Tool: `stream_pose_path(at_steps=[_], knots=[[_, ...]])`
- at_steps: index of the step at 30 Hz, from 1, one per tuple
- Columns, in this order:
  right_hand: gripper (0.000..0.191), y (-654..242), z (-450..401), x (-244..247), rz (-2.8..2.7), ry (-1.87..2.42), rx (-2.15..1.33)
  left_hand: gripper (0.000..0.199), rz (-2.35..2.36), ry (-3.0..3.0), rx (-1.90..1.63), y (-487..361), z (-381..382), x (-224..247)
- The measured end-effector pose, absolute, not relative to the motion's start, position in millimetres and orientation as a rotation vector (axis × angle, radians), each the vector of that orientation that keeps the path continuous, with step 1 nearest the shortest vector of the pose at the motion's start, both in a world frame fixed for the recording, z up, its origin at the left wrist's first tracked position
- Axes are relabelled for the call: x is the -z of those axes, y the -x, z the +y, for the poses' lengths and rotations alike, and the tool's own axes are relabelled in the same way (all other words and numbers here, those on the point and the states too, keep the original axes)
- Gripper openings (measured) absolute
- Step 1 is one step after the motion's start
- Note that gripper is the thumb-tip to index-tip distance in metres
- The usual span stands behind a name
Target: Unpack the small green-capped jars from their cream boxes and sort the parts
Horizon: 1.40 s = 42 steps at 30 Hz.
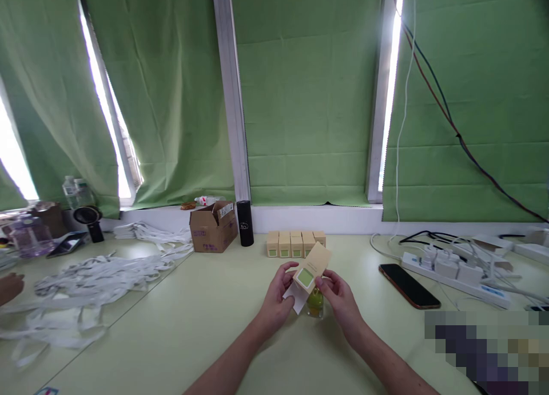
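2 hands at a tan box [314, 266]

The right hand [342, 303] has its grip closed on the tan box, just above a glass jar [315, 307]; the left hand [278, 301] pinches white card [297, 296]. Behind, 5 similar boxes [290, 244] line the surface [180, 332].

- Phone [409, 286]: lies flat near white power strip [455, 279].
- Black cylinder [245, 223]: stands upright.
- White straps [100, 278]: lie tangled at left.
- Green curtains [306, 98]: hang behind.

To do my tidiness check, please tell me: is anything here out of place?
Two spots look untidy: white straps at left lie in a tangled heap, and cables sprawl around the power strip at right.
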State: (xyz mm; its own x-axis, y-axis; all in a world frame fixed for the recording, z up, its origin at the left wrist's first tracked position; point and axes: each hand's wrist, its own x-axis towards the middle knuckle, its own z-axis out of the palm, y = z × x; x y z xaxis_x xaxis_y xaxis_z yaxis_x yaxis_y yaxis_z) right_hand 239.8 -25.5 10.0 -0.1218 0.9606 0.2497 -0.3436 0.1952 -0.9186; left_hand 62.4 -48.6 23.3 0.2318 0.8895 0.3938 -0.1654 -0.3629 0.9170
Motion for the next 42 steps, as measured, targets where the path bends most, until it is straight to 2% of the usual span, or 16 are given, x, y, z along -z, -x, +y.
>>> stream_pose_path(at_steps=[4,9,14,25,28,36,42], knots=[[0.063,-241.7,-26.8,-14.7,-1.14,0.716,-1.319,0.063,0.785,-1.598,-1.378,-63.5,-50.5,-24.3],[0.061,-241.9,-26.9,-14.9,-1.123,0.699,-1.306,0.046,1.042,-1.854,-1.532,-61.3,-50.2,-24.7],[0.063,-241.4,-27.9,-17.4,-1.136,0.722,-1.273,0.031,1.079,-1.967,-1.594,-58.8,-50.3,-22.2],[0.065,-239.1,-23.5,-13.8,-1.111,0.763,-1.304,0.023,1.185,-2.14,-1.601,-56.9,-47.3,-19.4],[0.066,-239.2,-24.3,-15.6,-1.128,0.754,-1.291,0.027,1.192,-2.169,-1.572,-56.4,-46.9,-19.5],[0.071,-241.4,-26.9,-19.0,-1.19,0.828,-1.236,0.062,1.11,-1.994,-1.46,-59.3,-48.4,-20.5],[0.069,-245.1,-26.3,-21.6,-1.146,0.852,-1.19,0.052,0.966,-1.98,-1.443,-55.8,-53.6,-26.4]])
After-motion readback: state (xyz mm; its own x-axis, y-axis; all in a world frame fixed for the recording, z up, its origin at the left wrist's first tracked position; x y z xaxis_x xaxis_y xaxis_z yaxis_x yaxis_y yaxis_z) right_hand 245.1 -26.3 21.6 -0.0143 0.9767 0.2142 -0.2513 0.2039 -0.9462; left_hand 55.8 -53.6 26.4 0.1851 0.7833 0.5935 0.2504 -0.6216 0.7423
